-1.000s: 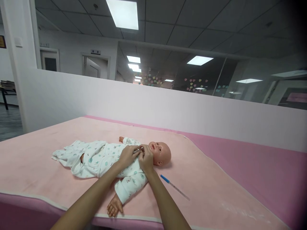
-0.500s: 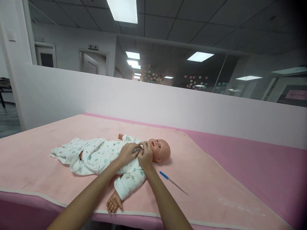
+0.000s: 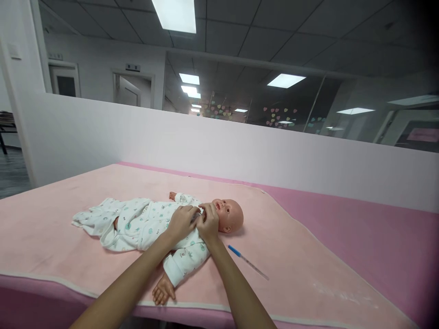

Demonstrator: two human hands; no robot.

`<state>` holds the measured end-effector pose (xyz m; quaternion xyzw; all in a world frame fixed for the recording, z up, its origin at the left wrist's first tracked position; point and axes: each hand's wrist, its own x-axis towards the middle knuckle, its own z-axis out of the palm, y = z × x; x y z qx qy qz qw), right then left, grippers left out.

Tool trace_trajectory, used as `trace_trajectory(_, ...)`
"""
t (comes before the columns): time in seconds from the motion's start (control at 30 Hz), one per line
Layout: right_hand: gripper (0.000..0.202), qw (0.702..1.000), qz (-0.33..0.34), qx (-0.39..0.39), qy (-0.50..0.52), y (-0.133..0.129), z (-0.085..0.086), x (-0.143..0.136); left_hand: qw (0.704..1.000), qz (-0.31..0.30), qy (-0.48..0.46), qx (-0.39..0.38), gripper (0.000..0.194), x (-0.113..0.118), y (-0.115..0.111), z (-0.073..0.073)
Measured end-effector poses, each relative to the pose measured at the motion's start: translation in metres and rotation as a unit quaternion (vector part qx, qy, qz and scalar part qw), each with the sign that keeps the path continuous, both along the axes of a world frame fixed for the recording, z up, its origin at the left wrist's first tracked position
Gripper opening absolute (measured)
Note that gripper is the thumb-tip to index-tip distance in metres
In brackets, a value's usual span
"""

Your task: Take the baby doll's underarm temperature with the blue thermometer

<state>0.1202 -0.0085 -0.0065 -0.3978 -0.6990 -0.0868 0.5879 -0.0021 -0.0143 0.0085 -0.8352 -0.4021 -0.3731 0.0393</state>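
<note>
A baby doll (image 3: 231, 214) lies on its back, its head to the right, dressed in a white print outfit (image 3: 147, 224). My left hand (image 3: 183, 220) rests over the doll's upper chest with curled fingers. Close beside it, at the doll's neck and chin, my right hand (image 3: 208, 222) has its fingers bent together. A small greyish thing (image 3: 195, 217) shows between the two hands, mostly covered by the fingers; I cannot tell what it is. To the right of my right forearm lies a blue-capped thermometer (image 3: 247, 261).
A pink mat (image 3: 295, 269) with a pale border covers the padded surface. Behind it stands a low white wall (image 3: 219, 151) with glass above. The doll's near arm (image 3: 164, 289) stretches toward the front edge, left of my right forearm.
My left hand has shifted slightly, and its fingers now cover more of the greyish thing. My right hand, the doll and the thermometer stay almost where they were.
</note>
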Motion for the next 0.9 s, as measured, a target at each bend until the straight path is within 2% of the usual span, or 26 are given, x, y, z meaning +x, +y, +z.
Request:
trace_trajectory(0.1, 0.033, 1.000, 0.008, 0.003, -0.027, -0.002, 0.002, 0.000, 1.000, -0.012, 0.015, 0.018, 0.022, -0.014, -0.006, 0.000)
trace_trajectory(0.3, 0.020, 0.991, -0.005, -0.021, -0.135, -0.008, 0.010, -0.006, 0.999, 0.016, -0.033, -0.003, 0.019, -0.038, -0.011, 0.002)
trace_trajectory(0.43, 0.006, 0.986, -0.018, -0.040, -0.163, -0.009, 0.011, -0.009, 0.998, 0.026, -0.057, -0.012, 0.016, -0.036, -0.012, 0.001)
trace_trajectory(0.77, 0.013, 0.988, -0.024, -0.009, -0.150, -0.007, 0.006, -0.009, 0.993, 0.024, -0.108, -0.032, 0.016, -0.036, -0.011, 0.002)
trace_trajectory(0.9, 0.013, 0.988, -0.027, -0.005, -0.151, -0.006, 0.005, -0.009, 0.995, 0.038, -0.084, -0.045, 0.020, -0.041, -0.006, -0.001)
